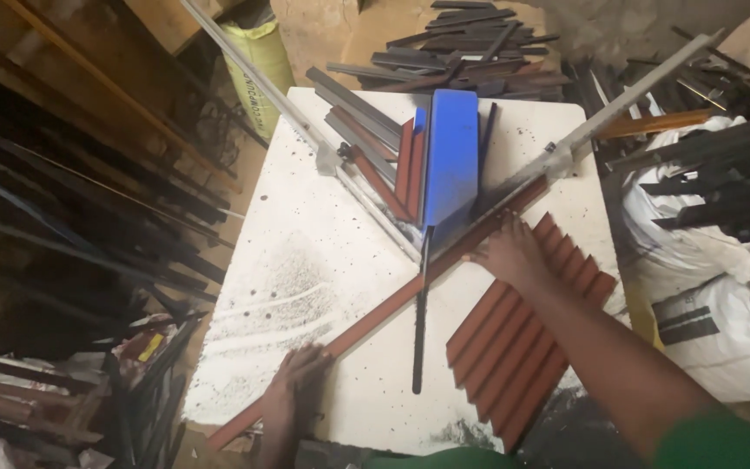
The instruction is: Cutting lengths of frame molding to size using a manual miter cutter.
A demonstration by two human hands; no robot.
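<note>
A long reddish-brown metal strip [392, 300] lies diagonally across the white table [305, 234], under a blue saw blade guard [450, 156]. My left hand [295, 382] presses flat on the strip's near end at the table's front edge. My right hand [507, 252] rests with spread fingers on the strip beside the blade slot, next to a grey angled fence [566, 152]. A row of several cut reddish strips [523, 334] lies side by side under my right forearm.
More cut strips [392, 161], red and grey, lean left of the blue guard. A second grey fence [305, 126] runs up left. Dark metal offcuts [462, 52] are piled behind the table. White sacks [713, 260] stand right, dark bars [88, 234] left.
</note>
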